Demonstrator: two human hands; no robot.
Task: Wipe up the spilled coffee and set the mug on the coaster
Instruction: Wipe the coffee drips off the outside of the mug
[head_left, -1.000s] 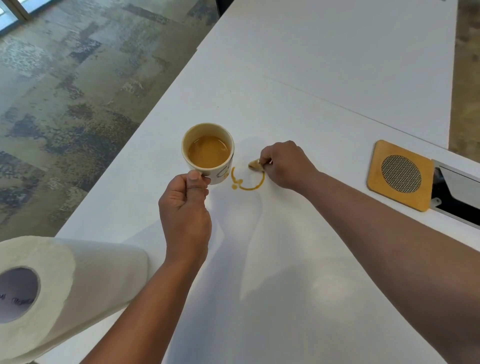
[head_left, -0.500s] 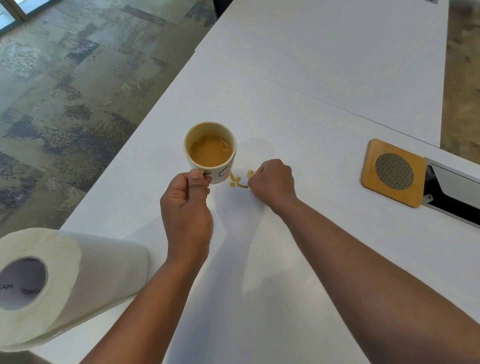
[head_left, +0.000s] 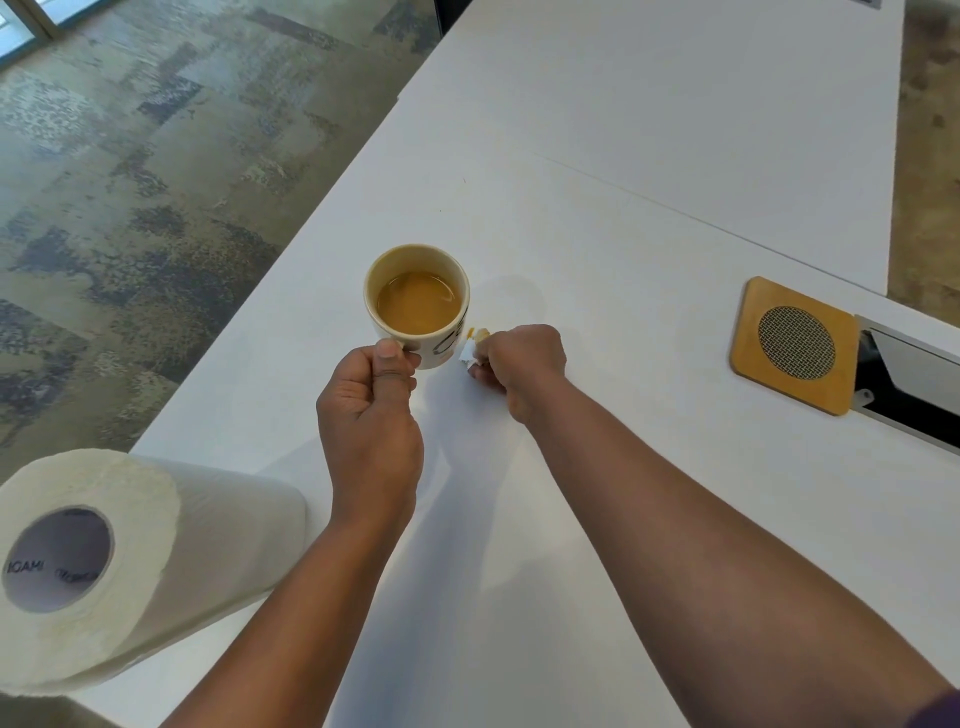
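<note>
The left hand (head_left: 371, 415) is gripping the mug (head_left: 418, 304) by its handle, thumb pressing on top and fingers curling round it. The mug is standing upright near the left edge of the white table (head_left: 649, 171), mouth up, handle pointing toward the person, with milky coffee (head_left: 418, 301) filling it partway. Dark lettering is showing on the mug's right side, but it is too cut off to read.

The right hand (head_left: 522, 364) is curling into a fist just right of the mug, pinching a small wad of paper towel (head_left: 470, 352), white with a tan stain at its far tip. The wad is sitting against the table right beside the mug's base.

The coaster (head_left: 795, 345), a wooden square with a round mesh centre, is lying flat well to the right, beside an open cable hatch (head_left: 914, 384) in the table.

A paper towel roll (head_left: 130, 566) is lying on its side at the near left corner, its long axis running left to right, core facing the camera. Print inside the core is reading partly as "IGAMI".
</note>
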